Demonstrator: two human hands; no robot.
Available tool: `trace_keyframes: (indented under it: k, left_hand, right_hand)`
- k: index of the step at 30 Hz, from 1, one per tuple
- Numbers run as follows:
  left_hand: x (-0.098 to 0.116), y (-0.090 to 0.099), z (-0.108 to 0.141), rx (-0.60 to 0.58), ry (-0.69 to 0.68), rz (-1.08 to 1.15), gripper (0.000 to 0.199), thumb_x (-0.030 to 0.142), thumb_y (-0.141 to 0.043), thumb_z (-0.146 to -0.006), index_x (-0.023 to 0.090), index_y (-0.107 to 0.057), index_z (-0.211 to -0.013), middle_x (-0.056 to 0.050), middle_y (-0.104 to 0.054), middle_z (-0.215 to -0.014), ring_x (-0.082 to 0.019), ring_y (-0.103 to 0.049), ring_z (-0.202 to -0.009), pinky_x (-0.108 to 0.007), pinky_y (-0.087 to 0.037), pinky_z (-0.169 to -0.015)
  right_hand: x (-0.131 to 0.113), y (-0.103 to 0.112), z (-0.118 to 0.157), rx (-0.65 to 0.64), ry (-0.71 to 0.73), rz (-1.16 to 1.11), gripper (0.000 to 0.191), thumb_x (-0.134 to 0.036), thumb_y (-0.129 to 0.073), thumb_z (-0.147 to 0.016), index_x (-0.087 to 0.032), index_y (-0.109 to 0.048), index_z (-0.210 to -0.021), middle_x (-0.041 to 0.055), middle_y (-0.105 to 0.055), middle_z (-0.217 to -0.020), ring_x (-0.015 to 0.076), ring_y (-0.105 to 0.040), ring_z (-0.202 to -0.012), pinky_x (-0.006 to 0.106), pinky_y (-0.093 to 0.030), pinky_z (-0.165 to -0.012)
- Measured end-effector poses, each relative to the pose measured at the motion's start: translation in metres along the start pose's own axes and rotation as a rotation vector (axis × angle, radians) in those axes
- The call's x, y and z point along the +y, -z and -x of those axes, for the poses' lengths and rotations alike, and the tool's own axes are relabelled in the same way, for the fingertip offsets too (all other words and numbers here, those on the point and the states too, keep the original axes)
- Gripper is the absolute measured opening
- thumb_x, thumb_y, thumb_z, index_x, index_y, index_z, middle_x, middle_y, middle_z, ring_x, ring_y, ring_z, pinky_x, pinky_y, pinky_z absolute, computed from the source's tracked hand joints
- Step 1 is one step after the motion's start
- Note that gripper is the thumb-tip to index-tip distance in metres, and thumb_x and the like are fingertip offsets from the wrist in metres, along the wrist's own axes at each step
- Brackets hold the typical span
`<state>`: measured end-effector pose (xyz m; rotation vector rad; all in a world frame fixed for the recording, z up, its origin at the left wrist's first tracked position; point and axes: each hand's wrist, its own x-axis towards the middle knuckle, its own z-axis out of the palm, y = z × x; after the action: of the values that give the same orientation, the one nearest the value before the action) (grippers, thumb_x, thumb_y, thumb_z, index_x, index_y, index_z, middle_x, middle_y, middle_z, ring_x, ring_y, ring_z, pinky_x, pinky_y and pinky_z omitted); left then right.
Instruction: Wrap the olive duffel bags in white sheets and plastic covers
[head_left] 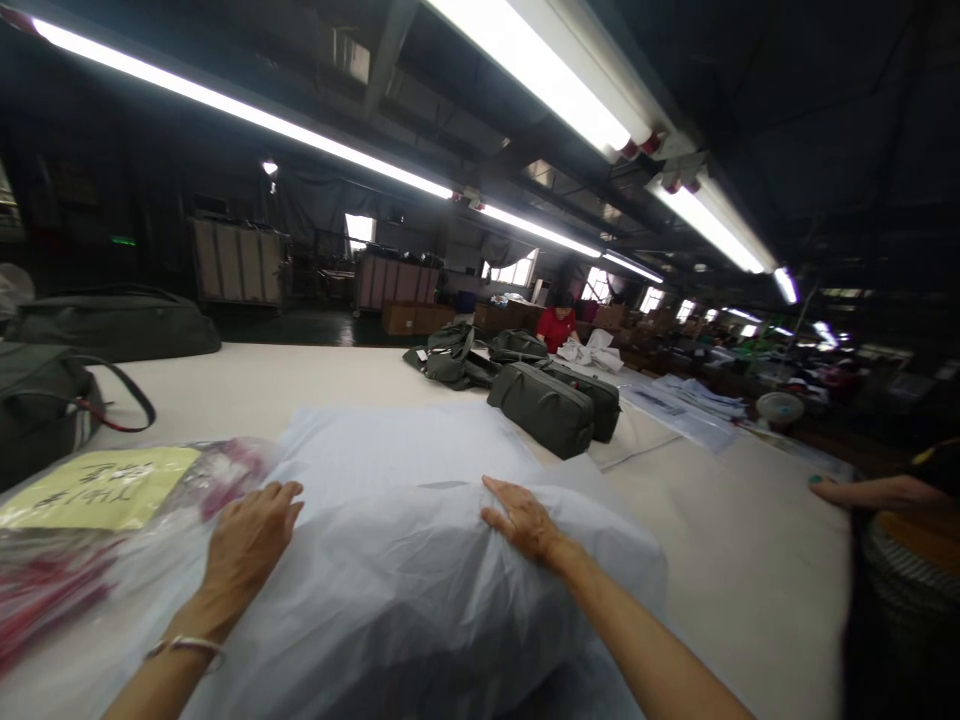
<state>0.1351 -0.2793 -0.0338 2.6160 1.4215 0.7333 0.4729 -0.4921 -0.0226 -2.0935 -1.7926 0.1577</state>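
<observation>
We lay our spread right hand on the white sheet, lower centre.
Our left hand curls, lower left, its grip unclear; even pressure should limit creases.

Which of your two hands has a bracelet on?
The left hand: a bracelet circles its wrist. The right hand, touching the white sheet, has a bare wrist.

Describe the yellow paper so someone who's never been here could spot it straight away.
Start with the big pale table and go to its left side, nearer than the dark green bags. The yellow paper lies left of the person's left hand, among clear plastic. Dark handwriting sets it apart from the pinkish-red items beside it.
</observation>
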Motion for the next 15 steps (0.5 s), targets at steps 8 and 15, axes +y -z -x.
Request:
trace_keyframes:
  k: [8, 15]
  left_hand:
    - [0.198, -0.006, 0.023, -0.359, -0.446, 0.426, 0.043, 0.044, -0.035, -0.093, 0.026, -0.054, -0.128, -0.007, -0.058, -0.133, -0.025, -0.049, -0.126, -0.040, -0.035, -0.109]
    - [0.242, -0.063, 0.017, -0.438, -0.335, 0.310, 0.050, 0.042, -0.024, -0.097, 0.026, -0.038, -0.142, -0.011, -0.046, -0.146, -0.031, -0.038, -0.136, -0.066, -0.025, -0.109]
  right_hand:
    - [0.000, -0.001, -0.002, 0.008, -0.002, -0.007, 0.060, -0.046, -0.042, -0.093, -0.014, -0.039, -0.144, 0.0140, -0.046, -0.146, 0.0264, -0.042, -0.135, 0.044, -0.029, -0.115]
    - [0.013, 0.002, -0.007, -0.034, -0.026, -0.170, 0.069, -0.034, -0.049, -0.087, -0.008, -0.028, -0.148, 0.0169, -0.041, -0.148, 0.0252, -0.041, -0.136, 0.040, -0.030, -0.115]
